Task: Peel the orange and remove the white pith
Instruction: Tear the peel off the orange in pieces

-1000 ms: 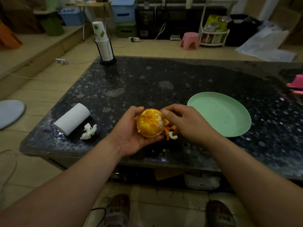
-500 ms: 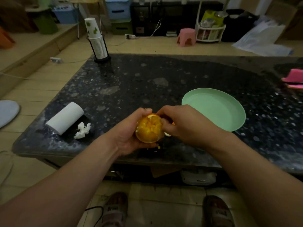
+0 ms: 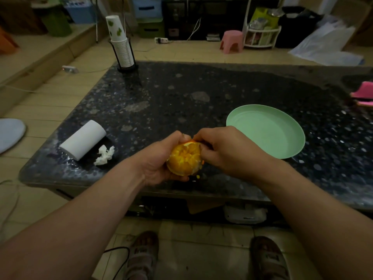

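Observation:
A partly peeled orange (image 3: pixel 184 158) shows bare yellow flesh toward me, held just above the near edge of the dark speckled table (image 3: pixel 181 91). My left hand (image 3: pixel 159 160) cups it from the left and below, thumb on top. My right hand (image 3: pixel 224 150) presses against its right side, fingertips pinching a strip of orange peel (image 3: pixel 191 141) at the top edge. Most of the remaining peel is hidden behind my right fingers. A few small peel bits (image 3: pixel 198 176) lie on the table under the fruit.
A pale green plate (image 3: pixel 266 131) sits right of my hands. A white paper roll (image 3: pixel 83 140) and a crumpled tissue (image 3: pixel 104 155) lie at the left. A cup stack in a black holder (image 3: pixel 122 49) stands at the far left corner. A pink object (image 3: pixel 363 96) sits at the right edge.
My right hand has closed in over the orange's right side, covering the loose hanging peel seen earlier. The left hand has turned the fruit slightly, thumb now on top.

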The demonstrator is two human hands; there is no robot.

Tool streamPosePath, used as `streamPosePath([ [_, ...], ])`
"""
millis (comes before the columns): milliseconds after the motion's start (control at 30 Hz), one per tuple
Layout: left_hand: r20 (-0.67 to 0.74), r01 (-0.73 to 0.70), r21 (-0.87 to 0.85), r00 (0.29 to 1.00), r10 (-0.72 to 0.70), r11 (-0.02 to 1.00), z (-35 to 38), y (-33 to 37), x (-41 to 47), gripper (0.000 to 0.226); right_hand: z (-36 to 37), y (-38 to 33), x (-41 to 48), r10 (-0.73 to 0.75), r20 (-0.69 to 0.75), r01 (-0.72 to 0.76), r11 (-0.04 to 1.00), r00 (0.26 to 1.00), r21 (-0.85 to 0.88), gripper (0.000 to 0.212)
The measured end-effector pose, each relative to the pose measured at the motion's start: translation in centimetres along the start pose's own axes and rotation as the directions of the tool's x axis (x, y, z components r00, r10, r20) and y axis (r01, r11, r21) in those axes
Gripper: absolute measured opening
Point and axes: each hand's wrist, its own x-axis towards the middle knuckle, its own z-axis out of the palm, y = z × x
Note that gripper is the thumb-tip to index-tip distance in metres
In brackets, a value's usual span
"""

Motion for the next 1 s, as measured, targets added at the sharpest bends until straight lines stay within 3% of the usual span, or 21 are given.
streamPosePath([
  [367, 0.062, -0.043, 0.011, 0.997, 0.043, 0.999, -1.0, 0.2, 0.0, 0.033, 0.1, 0.7, 0.1, 0.116, -0.042, -0.095, 0.932, 0.992, 0.350, 0.016],
  [533, 0.037, -0.053, 0.066, 0.998, 0.051, 0.996, -0.6, 0.2, 0.2, 0.025, 0.1, 0.6, 0.0, 0.125, 0.006, -0.124, 0.973, 0.992, 0.192, 0.007],
  [600, 0.033, -0.066, 0.095, 0.997, 0.063, 0.993, -0.4, 0.5, 0.0, 0.023, 0.2, 0.5, 0.0, 0.119, -0.029, -0.114, 0.987, 0.993, 0.116, 0.018],
  [733, 0.053, -0.092, 0.073, 0.995, 0.089, 0.993, -0.5, 0.9, -0.3, 0.026, 0.1, 0.2, 0.0, 0.163, -0.092, -0.137, 0.962, 0.982, 0.238, 0.012],
  [900, 0.081, -0.131, 0.033, 0.988, 0.128, 0.991, -1.2, 0.8, -0.3, 0.046, 0.0, 0.3, 0.2, 0.294, -0.008, -0.229, 0.763, 0.956, 0.604, 0.012],
  [1000, 0.076, -0.169, -0.069, 0.982, 0.174, 0.983, -1.3, 0.7, -0.1, 0.043, 1.1, 0.1, 0.7, 0.389, 0.063, -0.255, 0.463, 0.919, 0.849, 0.018],
])
